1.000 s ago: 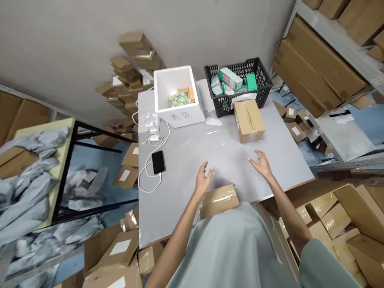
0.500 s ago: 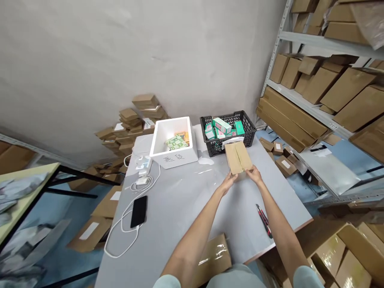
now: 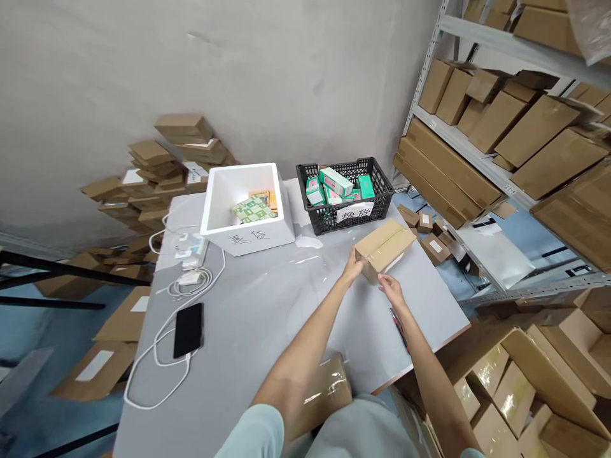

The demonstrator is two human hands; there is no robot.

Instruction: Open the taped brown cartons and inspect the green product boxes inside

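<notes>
A taped cardboard box [image 3: 384,244] is tilted at an angle near the right side of the grey table, with a white label partly visible on its right side. My left hand [image 3: 352,267] grips its near left corner. At the near end, my right hand [image 3: 391,291] has its fingers closed against the lower edge of the same box. A red and black utility knife [image 3: 400,328] lies beside my right forearm, which partly hides it. Just behind the box stands a black plastic crate [image 3: 317,219] of green-and-white small boxes [image 3: 335,182].
A white foam box [image 3: 248,239] with packets inside stands left of the crate. A phone [image 3: 189,330] on a white cable and a power strip [image 3: 193,254] lie at left. Cardboard boxes fill the shelving [image 3: 477,149] at right and an open carton [image 3: 556,362] below.
Both hands have turned the cardboard box, so its far end now points right and its labelled side shows. The right hand has shifted lower along the near end. The view has swung right.
</notes>
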